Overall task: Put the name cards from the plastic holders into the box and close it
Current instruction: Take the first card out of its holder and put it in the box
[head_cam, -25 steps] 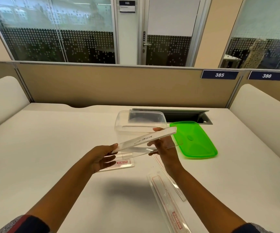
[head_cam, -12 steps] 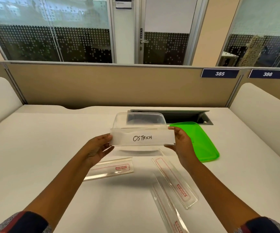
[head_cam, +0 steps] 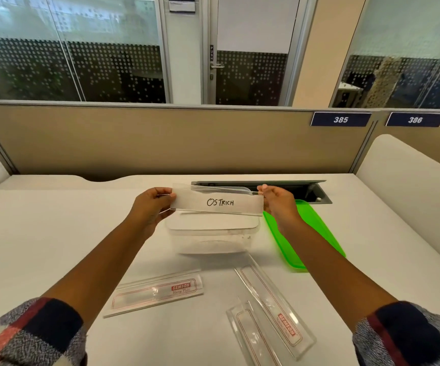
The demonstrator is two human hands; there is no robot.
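I hold a clear plastic holder (head_cam: pixel 187 203) upright above the open clear box (head_cam: pixel 213 239). Inside the holder is a white name card (head_cam: pixel 220 202) with "OSTRICH" written on it. My left hand (head_cam: pixel 151 207) pinches the holder's left end and my right hand (head_cam: pixel 276 203) pinches its right end. The box's green lid (head_cam: pixel 311 231) lies flat on the desk just right of the box. Three more clear holders lie on the desk nearer to me: one at the left (head_cam: pixel 155 293), one slanted in the middle (head_cam: pixel 274 306), one at the bottom edge (head_cam: pixel 250 336).
The white desk (head_cam: pixel 42 247) is closed in by a tan partition (head_cam: pixel 160 141) at the back and padded side panels. A dark cable tray (head_cam: pixel 305 190) is recessed in the desk behind the box and lid.
The holder turned from tilted and edge-on to upright with the card facing me. Both hands have carried it forward and up, over the box.
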